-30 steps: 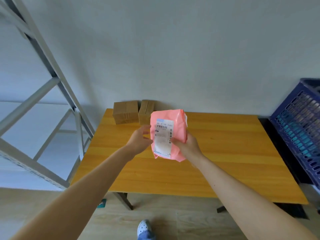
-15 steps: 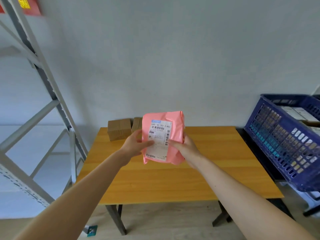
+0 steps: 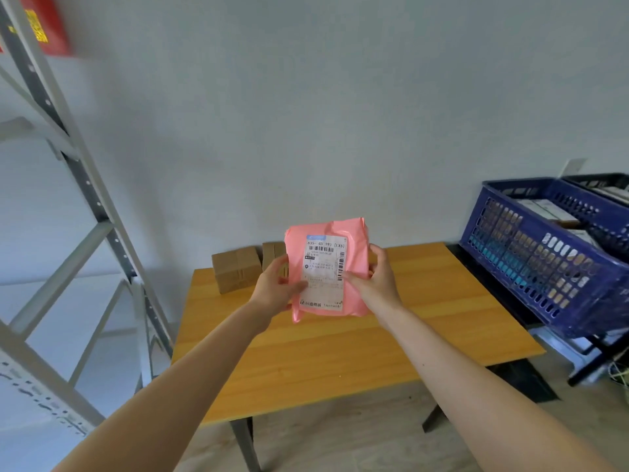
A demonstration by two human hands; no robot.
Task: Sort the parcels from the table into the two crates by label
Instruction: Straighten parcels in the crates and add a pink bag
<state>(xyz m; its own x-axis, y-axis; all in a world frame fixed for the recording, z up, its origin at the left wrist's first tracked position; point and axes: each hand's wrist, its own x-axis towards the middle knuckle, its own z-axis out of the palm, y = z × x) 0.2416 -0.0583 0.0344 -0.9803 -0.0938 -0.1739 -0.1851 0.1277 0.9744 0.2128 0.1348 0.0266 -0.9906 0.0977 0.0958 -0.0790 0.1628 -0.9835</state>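
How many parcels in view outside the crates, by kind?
Pink mailer bag, held up in both the left hand and the right hand: 1
Brown cardboard boxes at the table's back edge: 2
Total: 3

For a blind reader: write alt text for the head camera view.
Two hands, left hand and right hand, hold a pink parcel upright, label facing the camera, above a wooden table. Two cardboard boxes sit at the table's far edge; a blue crate stands to the right.
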